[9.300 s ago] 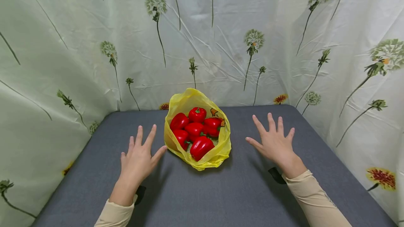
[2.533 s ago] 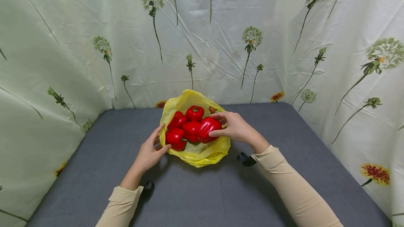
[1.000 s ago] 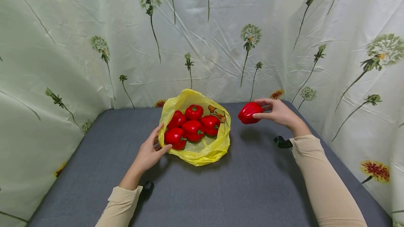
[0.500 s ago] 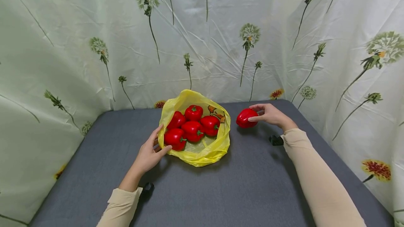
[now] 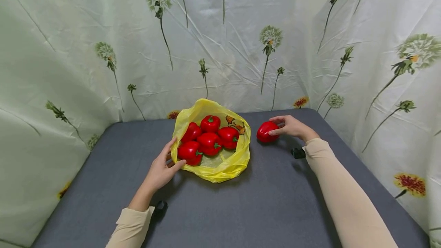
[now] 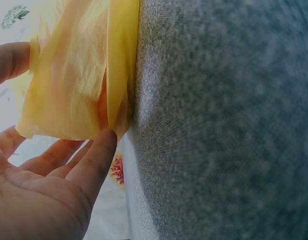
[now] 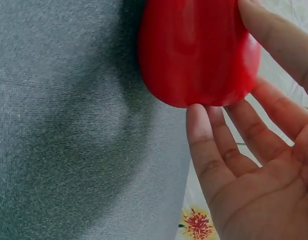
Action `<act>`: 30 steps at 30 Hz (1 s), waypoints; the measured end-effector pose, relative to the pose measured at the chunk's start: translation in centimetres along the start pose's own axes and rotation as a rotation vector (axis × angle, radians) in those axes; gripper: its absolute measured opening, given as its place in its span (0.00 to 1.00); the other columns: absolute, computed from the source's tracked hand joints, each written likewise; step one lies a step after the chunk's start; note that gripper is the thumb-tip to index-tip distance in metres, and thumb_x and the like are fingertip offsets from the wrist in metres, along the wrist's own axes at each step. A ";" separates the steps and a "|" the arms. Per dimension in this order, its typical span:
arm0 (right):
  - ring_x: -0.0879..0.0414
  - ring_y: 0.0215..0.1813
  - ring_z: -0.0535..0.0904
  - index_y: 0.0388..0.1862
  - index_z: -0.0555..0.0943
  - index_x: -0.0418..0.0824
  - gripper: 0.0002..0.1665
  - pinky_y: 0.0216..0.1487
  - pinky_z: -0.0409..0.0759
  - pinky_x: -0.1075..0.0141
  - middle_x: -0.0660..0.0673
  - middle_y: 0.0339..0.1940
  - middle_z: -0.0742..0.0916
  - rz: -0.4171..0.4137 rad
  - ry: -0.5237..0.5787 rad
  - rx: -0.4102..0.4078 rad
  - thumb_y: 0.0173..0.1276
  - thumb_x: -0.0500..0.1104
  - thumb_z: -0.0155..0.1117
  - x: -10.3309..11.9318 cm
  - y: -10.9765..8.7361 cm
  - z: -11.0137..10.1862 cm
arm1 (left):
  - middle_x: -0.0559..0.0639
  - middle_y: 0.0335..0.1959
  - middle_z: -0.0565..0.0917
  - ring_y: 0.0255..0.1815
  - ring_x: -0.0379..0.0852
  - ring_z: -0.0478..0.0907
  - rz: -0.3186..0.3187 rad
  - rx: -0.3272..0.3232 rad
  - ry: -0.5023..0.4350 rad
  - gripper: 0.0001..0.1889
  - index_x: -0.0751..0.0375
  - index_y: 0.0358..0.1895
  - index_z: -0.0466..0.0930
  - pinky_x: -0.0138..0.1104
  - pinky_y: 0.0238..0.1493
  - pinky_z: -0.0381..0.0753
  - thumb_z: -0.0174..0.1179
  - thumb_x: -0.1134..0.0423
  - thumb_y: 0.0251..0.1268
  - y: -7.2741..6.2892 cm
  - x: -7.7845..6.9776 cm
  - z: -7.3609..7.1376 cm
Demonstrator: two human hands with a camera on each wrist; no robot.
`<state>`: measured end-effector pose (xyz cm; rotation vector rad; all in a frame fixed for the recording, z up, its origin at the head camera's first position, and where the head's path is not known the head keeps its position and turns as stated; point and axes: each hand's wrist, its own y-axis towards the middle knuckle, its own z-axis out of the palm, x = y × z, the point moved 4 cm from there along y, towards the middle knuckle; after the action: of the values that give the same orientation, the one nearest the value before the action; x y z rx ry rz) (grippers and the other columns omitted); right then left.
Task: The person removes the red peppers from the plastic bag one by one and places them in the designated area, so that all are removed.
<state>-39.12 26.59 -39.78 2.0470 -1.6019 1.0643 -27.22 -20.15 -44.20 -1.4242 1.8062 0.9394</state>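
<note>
A yellow plastic bag [image 5: 241, 162] stands wide open on the table with several glossy red bell peppers [image 5: 208, 143] inside. My left hand [image 5: 161, 169] holds the bag's left side, thumb near the front rim and fingers round the outer wall. In the left wrist view the fingertips [image 6: 105, 145] press against the thin plastic. To the right of the bag, my right hand [image 5: 293, 127] grips another red bell pepper [image 5: 267, 133], low at the tabletop. The right wrist view shows the thumb on one side of this pepper [image 7: 194, 55] and the fingers round its end.
The dark grey table [image 5: 220, 217] has its far edge right behind the bag and the pepper. A pale curtain [image 5: 220, 41] with dandelion prints surrounds it at the back and sides. A black strap [image 5: 298, 153] sits at the right wrist.
Both hands were spread apart at first. My right hand then lifted one bell pepper out of the bag, carried it right and lowered it to the tabletop. My left hand took the bag's side.
</note>
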 end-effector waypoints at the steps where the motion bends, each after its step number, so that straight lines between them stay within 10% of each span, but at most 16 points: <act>1: 0.29 0.80 0.67 0.82 0.68 0.33 0.43 0.80 0.70 0.35 0.26 0.80 0.72 0.002 0.005 0.006 0.76 0.47 0.72 0.0 0.1 0.0 | 0.68 0.78 0.71 0.76 0.71 0.74 -0.001 0.000 0.000 0.47 0.46 0.89 0.51 0.61 0.72 0.79 0.70 0.59 0.75 0.0 0.0 0.0; 30: 0.32 0.80 0.67 0.82 0.67 0.30 0.40 0.83 0.66 0.36 0.27 0.82 0.70 0.003 0.122 0.036 0.72 0.35 0.63 0.7 1.3 0.4 | 0.69 0.78 0.71 0.76 0.71 0.74 0.008 -0.003 0.000 0.46 0.49 0.89 0.51 0.60 0.70 0.81 0.70 0.58 0.76 -0.2 -0.4 -0.1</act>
<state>-40.10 25.44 -39.74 1.9621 -1.5363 1.2036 -26.99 -20.09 -43.85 -1.4201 1.8126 0.9457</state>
